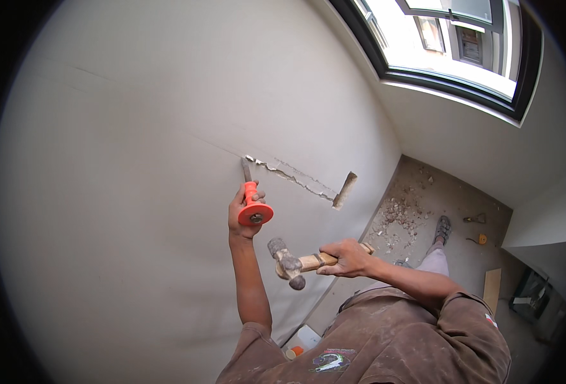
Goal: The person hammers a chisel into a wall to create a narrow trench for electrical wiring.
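My left hand point(239, 214) is closed round the orange grip of a chisel point(250, 192), which has a round orange guard below its struck end. The chisel's grey blade tip meets the wall point(136, 211) at the left end of a jagged groove point(289, 176). That groove runs rightward to a short rectangular slot point(344, 191) cut in the wall. My right hand point(347, 257) grips the wooden handle of a hammer point(315, 261). Its dusty metal head hangs below and to the right of the chisel's guard, apart from it.
Broken rubble point(398, 221) lies on the floor at the wall's foot, near my shoe point(443, 229). Further right are a scraper-like tool point(475, 219), a yellow tape measure point(482, 239), a board point(492, 288) and a dark toolbox point(531, 293). A dark-framed window point(449, 88) stands open at upper right.
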Available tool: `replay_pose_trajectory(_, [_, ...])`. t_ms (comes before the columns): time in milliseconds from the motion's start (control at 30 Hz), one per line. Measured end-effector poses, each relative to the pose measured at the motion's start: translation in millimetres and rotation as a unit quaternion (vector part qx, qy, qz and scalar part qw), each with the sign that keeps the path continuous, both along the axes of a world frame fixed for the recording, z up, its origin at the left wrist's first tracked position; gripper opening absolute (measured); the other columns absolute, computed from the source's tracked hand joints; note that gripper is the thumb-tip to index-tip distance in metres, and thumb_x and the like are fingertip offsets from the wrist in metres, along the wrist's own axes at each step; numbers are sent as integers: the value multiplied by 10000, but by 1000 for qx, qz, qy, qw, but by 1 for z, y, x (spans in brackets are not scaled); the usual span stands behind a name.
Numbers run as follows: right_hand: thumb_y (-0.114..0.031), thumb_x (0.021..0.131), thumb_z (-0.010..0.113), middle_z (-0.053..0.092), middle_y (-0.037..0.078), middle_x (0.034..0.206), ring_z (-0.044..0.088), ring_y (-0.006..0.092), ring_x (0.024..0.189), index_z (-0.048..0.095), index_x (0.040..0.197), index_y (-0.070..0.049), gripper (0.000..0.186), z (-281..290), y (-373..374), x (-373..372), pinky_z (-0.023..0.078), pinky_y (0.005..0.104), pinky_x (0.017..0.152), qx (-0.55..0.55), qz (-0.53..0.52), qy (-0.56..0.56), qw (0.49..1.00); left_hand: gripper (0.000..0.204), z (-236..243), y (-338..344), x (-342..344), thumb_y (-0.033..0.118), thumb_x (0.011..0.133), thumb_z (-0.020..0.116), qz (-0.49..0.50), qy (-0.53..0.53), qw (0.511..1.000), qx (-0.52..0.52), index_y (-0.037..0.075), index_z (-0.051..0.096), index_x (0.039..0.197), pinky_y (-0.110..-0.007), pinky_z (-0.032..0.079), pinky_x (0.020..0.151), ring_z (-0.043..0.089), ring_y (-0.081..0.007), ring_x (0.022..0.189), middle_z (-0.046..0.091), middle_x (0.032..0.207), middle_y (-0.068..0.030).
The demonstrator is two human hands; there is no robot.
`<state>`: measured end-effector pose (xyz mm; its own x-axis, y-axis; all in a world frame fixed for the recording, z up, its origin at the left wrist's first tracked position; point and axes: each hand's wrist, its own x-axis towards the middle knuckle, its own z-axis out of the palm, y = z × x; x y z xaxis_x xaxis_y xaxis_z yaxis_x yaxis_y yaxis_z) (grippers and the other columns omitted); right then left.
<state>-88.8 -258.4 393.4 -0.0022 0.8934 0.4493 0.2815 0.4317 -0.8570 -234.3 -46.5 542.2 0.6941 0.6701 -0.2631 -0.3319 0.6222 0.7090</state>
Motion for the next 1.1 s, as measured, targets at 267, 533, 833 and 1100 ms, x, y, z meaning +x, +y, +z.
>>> replay_pose_trajectory(267, [-554,690,719,538,103,671,564,319,620,558,803,-67,524,6,60,12,431,413,546,317,69,-37,945,333,8,-6,15,316,1006,367,45,6,999,-30,37,414,1182,-275,508,546,538,-165,631,504,766,-58])
replay_pose_trajectory(533, [-575,786,616,519,157,557,519,364,532,557,731,-46,535,4,37,18,396,428,500,-7,-24,8,1000,381,-16,-1,-12,361,1011,329,-36,37,999,-14,46,396,1214,-286,488,544,514,-153,630,460,748,-49])
replay_pose_trajectory(833, [-551,760,652,523,152,578,523,352,545,551,741,-41,521,6,15,15,395,419,503,-4,-16,45,999,350,4,-1,-3,321,1008,356,35,-22,999,-20,29,425,1188,-275,512,519,524,-164,624,474,758,-62])
replay_pose_trajectory(1100, [-691,587,697,376,42,653,463,228,533,456,698,-71,674,81,2,15,346,345,468,338,68,16,939,357,8,-2,-2,306,1011,346,20,-47,999,-16,6,415,1191,-266,519,517,530,-161,634,470,754,-67])
